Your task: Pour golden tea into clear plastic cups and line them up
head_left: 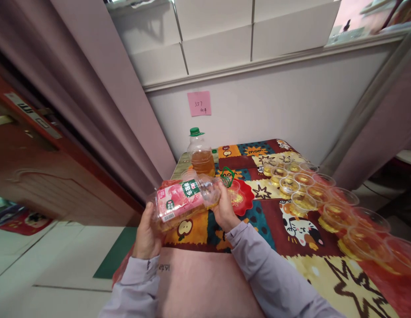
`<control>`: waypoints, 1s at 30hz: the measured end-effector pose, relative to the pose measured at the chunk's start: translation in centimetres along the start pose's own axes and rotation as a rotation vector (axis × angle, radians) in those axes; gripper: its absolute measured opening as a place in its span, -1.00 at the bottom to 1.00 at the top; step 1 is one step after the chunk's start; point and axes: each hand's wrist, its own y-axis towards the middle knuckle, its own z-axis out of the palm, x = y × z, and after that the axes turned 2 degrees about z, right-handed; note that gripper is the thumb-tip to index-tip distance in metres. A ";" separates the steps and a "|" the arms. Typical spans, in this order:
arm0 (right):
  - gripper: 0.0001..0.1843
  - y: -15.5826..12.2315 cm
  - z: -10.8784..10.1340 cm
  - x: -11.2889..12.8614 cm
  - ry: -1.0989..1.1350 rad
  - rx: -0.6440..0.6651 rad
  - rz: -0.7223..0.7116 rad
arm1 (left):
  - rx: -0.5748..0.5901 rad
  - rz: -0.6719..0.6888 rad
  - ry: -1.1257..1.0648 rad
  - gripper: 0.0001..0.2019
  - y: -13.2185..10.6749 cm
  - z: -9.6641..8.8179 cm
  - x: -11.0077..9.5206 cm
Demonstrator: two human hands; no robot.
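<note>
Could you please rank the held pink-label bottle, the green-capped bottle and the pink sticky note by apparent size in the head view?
1. pink-label bottle, though nearness to the camera enlarges it
2. green-capped bottle
3. pink sticky note

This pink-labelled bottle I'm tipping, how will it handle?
The bottle looks like thin clear plastic, so it probably dents when squeezed. Little amber liquid shows inside, so likely light. Held sideways between left hand and right hand, its round body might roll if laid down.
</note>
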 end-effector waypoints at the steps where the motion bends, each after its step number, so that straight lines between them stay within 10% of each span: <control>1: -0.62 0.0 0.0 0.0 0.002 -0.007 -0.004 | 0.005 0.001 -0.002 -0.56 0.0 0.0 0.0; 30: -0.68 -0.5 0.7 0.4 0.057 0.003 0.027 | -0.004 -0.032 0.008 -0.57 -0.6 0.8 -0.9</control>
